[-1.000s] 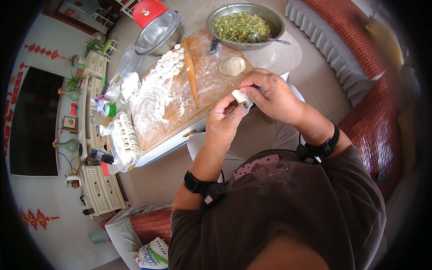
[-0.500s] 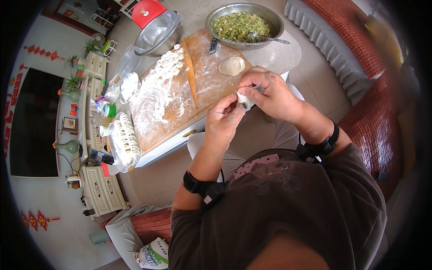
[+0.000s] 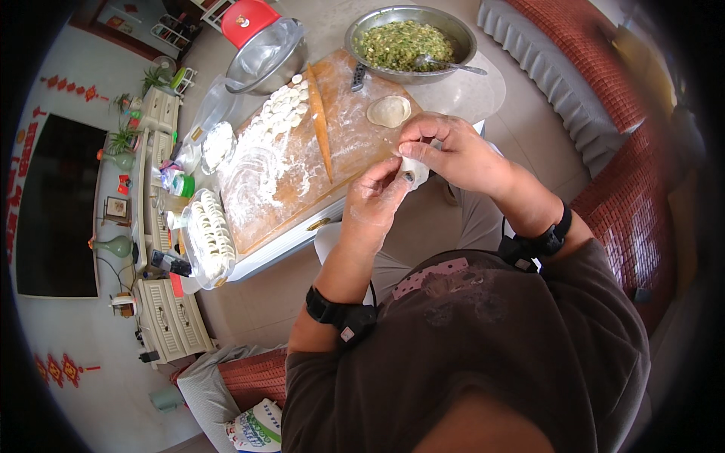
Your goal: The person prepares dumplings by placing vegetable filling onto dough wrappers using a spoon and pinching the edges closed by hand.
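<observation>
Both Your Hands Pinched One Folded Piece of Dough

Your left hand [image 3: 374,200] and your right hand [image 3: 457,155] met in front of the table's near edge, thumbs and fingers closed on the same piece of white dough [image 3: 416,172]. It sat between your fingertips, above your lap; a dark spot showed at its lower left, too small to make out.

Printing lay away from your hands. A white bag [image 3: 260,426] at the lower left carried blue and green print, and red characters [image 3: 24,155] ran down the wall beside the dark television [image 3: 60,204]. A red chair back [image 3: 248,21] bore a small pale emblem.

At the far side of the table, a wide steel bowl [image 3: 469,54] held chopped green filling [image 3: 404,44], with a metal spoon [image 3: 462,67] leaning in it and its handle over the rim. Another steel bowl [image 3: 285,74] stood to the left, clear plastic lying over part of it. A clear tray [image 3: 193,257] by the board's left edge held rows of shaped dumplings [image 3: 213,226]; a dish beyond it held white flour [image 3: 218,143].

On your floured wooden board [image 3: 346,113], small dough pieces [image 3: 283,109] were clustered left of the rolling pin [image 3: 320,124], while a flat dough round [image 3: 389,111] lay to its right, near a black handle [image 3: 359,76].
</observation>
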`<state>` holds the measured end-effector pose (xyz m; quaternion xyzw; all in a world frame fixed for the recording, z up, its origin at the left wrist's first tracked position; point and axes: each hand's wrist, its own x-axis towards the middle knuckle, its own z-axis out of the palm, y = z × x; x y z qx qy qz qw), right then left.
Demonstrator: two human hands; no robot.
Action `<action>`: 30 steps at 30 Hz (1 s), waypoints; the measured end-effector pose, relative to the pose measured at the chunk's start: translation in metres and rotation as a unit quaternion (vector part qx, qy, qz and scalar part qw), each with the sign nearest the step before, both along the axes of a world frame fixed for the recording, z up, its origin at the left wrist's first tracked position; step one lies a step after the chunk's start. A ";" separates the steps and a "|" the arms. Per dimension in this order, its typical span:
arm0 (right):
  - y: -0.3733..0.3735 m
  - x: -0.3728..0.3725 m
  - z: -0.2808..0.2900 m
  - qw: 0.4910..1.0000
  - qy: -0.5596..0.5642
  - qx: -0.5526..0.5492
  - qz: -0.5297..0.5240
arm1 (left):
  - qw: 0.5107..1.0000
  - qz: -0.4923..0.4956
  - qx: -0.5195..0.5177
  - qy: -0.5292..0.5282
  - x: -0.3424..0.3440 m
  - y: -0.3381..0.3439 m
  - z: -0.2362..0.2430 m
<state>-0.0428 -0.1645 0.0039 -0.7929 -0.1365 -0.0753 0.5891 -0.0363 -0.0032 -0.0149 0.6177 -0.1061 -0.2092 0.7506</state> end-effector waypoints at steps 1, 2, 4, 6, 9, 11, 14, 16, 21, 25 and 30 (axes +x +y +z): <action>0.000 0.000 0.000 1.000 0.002 -0.019 -0.005 | 1.000 0.000 0.000 0.000 0.000 0.000 -0.001; 0.001 0.000 0.000 0.999 0.005 -0.038 -0.010 | 1.000 -0.005 -0.009 0.003 0.000 0.000 -0.002; 0.001 0.000 -0.003 0.998 -0.042 -0.052 -0.020 | 1.000 -0.010 -0.018 0.006 0.000 0.000 -0.002; 0.000 0.001 -0.007 0.993 -0.089 -0.067 -0.030 | 1.000 -0.016 0.008 -0.001 0.000 0.001 0.001; -0.001 0.003 -0.010 0.993 -0.087 -0.076 -0.010 | 0.999 0.000 -0.035 0.016 0.001 0.000 -0.006; 0.001 0.004 -0.010 0.996 -0.087 0.017 -0.031 | 0.999 0.007 -0.040 0.032 0.002 -0.001 -0.004; 0.000 0.003 -0.009 0.997 -0.012 0.070 0.009 | 0.997 0.019 -0.039 0.056 0.003 -0.001 -0.005; 0.000 0.004 -0.012 0.998 0.017 0.050 0.028 | 0.997 0.021 -0.032 0.064 0.003 -0.001 -0.005; 0.001 0.005 -0.020 0.998 -0.022 0.048 0.034 | 0.996 0.021 -0.045 0.067 0.005 0.000 -0.012; -0.002 0.000 -0.018 0.994 -0.064 -0.080 -0.031 | 0.995 0.039 -0.052 0.081 0.005 -0.001 -0.006; 0.000 -0.003 -0.016 0.979 -0.088 -0.186 -0.012 | 0.997 0.009 -0.043 0.067 0.004 0.002 -0.003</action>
